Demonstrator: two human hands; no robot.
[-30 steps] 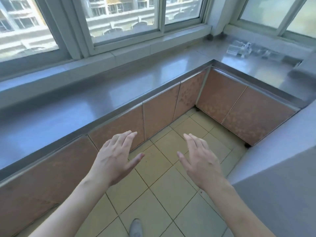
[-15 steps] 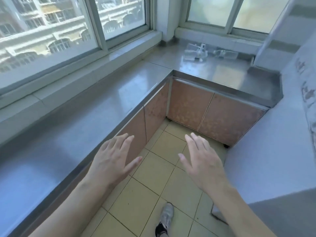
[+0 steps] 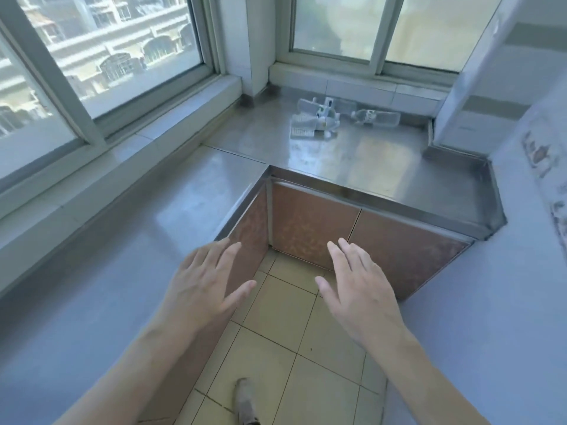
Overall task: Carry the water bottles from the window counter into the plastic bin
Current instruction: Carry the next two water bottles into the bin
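Several clear plastic water bottles (image 3: pixel 317 119) lie on their sides in a loose pile on the steel window counter (image 3: pixel 352 157), far ahead under the right window. One more bottle (image 3: pixel 376 117) lies apart just right of the pile. My left hand (image 3: pixel 204 285) and my right hand (image 3: pixel 357 288) hover palm-down over the tiled floor, fingers spread, holding nothing. Both are well short of the bottles. No plastic bin is in view.
The counter runs in an L along the left windows (image 3: pixel 129 228) and across the back, with brown cabinet doors (image 3: pixel 313 231) below. A grey wall or appliance (image 3: pixel 506 302) closes the right side. My shoe (image 3: pixel 245 400) stands on the beige floor tiles (image 3: pixel 285 326).
The view has swung right and moved forward, so the bottles have come from the far right edge to the upper middle and look larger. My hands stay open and empty.
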